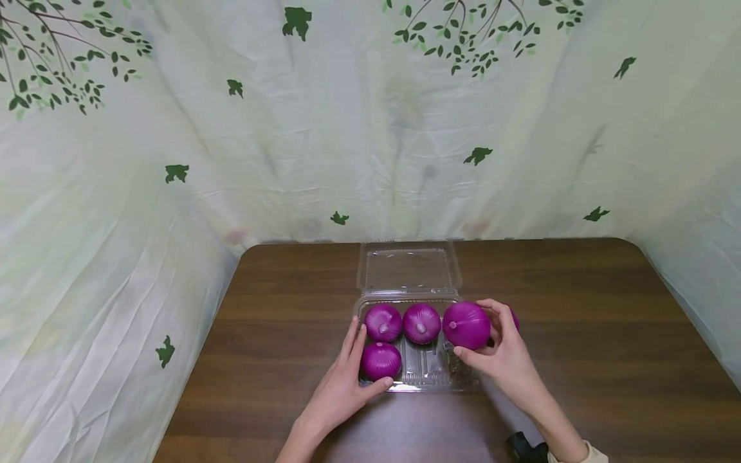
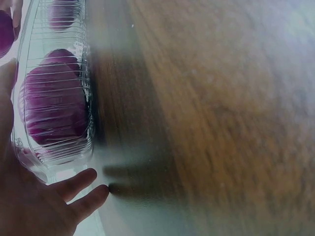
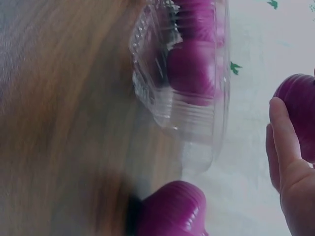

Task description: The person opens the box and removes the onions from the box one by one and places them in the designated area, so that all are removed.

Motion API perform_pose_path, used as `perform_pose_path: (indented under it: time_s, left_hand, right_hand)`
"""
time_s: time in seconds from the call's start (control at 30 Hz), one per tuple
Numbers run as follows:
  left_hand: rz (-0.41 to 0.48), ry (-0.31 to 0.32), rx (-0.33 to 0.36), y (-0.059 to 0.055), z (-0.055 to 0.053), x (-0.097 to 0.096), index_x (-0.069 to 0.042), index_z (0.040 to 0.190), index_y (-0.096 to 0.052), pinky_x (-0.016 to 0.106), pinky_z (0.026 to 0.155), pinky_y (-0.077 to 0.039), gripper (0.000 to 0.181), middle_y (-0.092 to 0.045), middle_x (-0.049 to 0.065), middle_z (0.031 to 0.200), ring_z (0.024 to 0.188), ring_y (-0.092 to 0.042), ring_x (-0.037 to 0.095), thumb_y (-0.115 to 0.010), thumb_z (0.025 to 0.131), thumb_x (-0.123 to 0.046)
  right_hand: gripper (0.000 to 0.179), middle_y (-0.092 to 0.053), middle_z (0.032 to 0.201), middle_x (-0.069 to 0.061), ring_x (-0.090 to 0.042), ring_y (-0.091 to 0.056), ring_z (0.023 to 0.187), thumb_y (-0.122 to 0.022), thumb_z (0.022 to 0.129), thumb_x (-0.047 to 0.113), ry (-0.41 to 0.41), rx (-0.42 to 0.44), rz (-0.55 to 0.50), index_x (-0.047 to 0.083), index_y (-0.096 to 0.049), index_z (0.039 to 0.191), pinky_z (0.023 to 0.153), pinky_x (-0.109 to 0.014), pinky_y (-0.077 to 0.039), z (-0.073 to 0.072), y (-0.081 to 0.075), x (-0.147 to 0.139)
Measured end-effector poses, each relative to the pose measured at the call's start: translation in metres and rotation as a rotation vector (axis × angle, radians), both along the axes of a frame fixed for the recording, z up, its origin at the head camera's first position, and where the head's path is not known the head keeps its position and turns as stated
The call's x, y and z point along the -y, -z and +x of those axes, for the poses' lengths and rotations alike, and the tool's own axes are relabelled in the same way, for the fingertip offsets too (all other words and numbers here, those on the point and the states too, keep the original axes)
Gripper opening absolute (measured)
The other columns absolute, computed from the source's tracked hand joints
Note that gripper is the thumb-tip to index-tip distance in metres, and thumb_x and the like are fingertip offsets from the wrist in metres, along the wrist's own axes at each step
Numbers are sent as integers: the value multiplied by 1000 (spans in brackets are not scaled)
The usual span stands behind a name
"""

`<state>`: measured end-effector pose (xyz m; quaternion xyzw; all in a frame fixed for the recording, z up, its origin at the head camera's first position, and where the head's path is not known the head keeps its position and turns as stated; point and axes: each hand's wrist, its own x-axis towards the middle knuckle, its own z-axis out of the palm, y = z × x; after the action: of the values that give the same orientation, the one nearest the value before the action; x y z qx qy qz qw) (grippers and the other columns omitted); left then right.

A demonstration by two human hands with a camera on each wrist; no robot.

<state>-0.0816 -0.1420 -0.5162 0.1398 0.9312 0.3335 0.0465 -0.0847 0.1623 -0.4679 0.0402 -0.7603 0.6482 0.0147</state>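
Observation:
A clear plastic clamshell box (image 1: 419, 373) stands on the table with its lid (image 1: 410, 269) folded back. Three purple onions lie in it: one back left (image 1: 383, 322), one back middle (image 1: 421, 323) and one front left (image 1: 381, 361). My right hand (image 1: 509, 357) grips another purple onion (image 1: 466, 325) between thumb and fingers, held over the box's back right. In the right wrist view that onion (image 3: 301, 115) is up off the table. My left hand (image 1: 346, 393) steadies the box's left end, fingers along the side and thumb at the front rim.
One more onion (image 3: 172, 211) sits on the table right of the box, mostly hidden behind my right hand in the head view. The brown wooden table (image 1: 278, 308) runs back to a pale curtain (image 1: 347, 128) with leaf prints. A dark strap (image 1: 527, 448) circles my right wrist.

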Motion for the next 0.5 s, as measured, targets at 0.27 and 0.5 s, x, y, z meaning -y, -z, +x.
perform_pose_path:
  time_s: [0.27,0.5]
  left_hand:
    - [0,1,-6,0,0,0,-20,160,-12,58,98,-43,106,6,-7,165,134,-40,39,-72,82,-59]
    - [-1,1,2,-1,0,0,-20,160,-12,57,98,-43,106,7,-7,165,135,-39,39,-72,82,-59]
  right_hand:
    - [82,-56,124,-17,-35,-61,107,-90,71,12,11,-38,88,17,-39,136,76,-32,-57,-1,-3,-10]
    - [80,-48,126,-7,-32,-61,102,-91,70,14,66,-107,173,19,-47,137,74,-28,-57,-4,-6,-24]
